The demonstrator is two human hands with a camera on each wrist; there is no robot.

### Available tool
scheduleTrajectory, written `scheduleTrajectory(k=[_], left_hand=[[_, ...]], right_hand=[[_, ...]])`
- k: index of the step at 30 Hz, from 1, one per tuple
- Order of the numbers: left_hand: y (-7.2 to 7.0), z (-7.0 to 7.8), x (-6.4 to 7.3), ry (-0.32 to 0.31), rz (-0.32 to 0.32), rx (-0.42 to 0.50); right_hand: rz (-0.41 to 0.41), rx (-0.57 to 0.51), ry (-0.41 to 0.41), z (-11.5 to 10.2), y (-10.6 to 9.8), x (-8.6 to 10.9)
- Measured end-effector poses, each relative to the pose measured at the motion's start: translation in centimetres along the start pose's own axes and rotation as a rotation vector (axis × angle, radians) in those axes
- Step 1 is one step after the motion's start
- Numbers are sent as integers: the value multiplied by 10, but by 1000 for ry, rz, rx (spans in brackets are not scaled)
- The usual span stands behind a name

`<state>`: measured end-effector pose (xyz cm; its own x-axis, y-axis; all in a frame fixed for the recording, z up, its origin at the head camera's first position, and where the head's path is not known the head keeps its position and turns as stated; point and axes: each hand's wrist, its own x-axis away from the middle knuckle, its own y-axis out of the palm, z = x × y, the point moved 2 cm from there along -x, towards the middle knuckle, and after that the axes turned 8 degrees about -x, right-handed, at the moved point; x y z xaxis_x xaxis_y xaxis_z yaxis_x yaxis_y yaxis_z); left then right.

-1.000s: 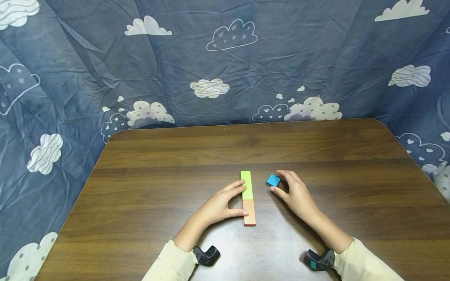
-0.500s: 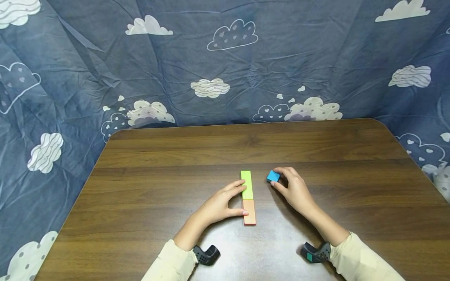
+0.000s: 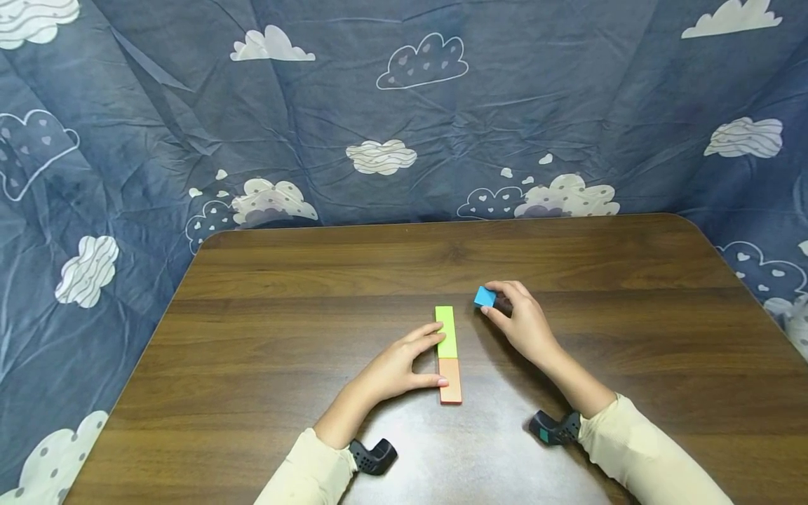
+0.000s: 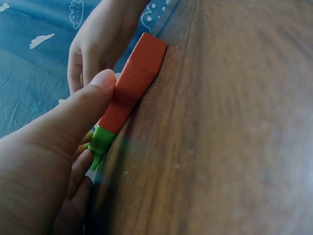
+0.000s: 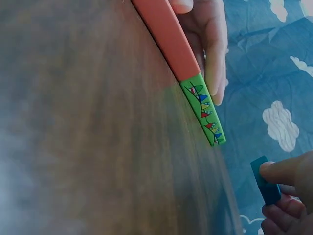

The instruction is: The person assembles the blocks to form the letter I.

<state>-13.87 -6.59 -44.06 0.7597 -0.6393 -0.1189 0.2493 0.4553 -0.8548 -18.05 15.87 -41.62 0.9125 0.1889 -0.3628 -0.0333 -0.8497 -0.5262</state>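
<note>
Two blocks lie end to end on the table, a lime-green block (image 3: 449,345) at the far end and a red block (image 3: 451,391) with an orange-looking top nearer. Along their left side is my left hand (image 3: 388,369), its thumb touching the red block and its fingertips at the green one. Bunting flags are printed on the green block's side (image 5: 201,105) in the right wrist view. My right hand (image 3: 527,330) pinches a small blue block (image 3: 484,297) between thumb and fingers, beyond and right of the green block's far end. In the right wrist view, the blue block (image 5: 265,178) is held slightly tilted.
The wooden table (image 3: 303,280) has its far edge against a blue cloth (image 3: 429,119) with cloud prints. Each wrist wears a black camera band, the left band (image 3: 374,457) and the right band (image 3: 554,428), both low over the table.
My right hand first had its fingers apart around the blue block, then pinched it and moved it away from me and slightly left. My left hand and the two-block row stayed in place.
</note>
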Motion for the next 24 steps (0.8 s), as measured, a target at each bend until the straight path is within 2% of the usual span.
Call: scheduleTrajectory(k=[9, 21, 24], left_hand=[[0, 0, 0, -3, -1, 1], [0, 0, 0, 6, 12, 1], [0, 0, 0, 7, 13, 1]], right_hand=[[-28, -26, 44, -4, 7, -17], [-92, -94, 40, -5, 19, -38], [-114, -77, 39, -3, 21, -41]])
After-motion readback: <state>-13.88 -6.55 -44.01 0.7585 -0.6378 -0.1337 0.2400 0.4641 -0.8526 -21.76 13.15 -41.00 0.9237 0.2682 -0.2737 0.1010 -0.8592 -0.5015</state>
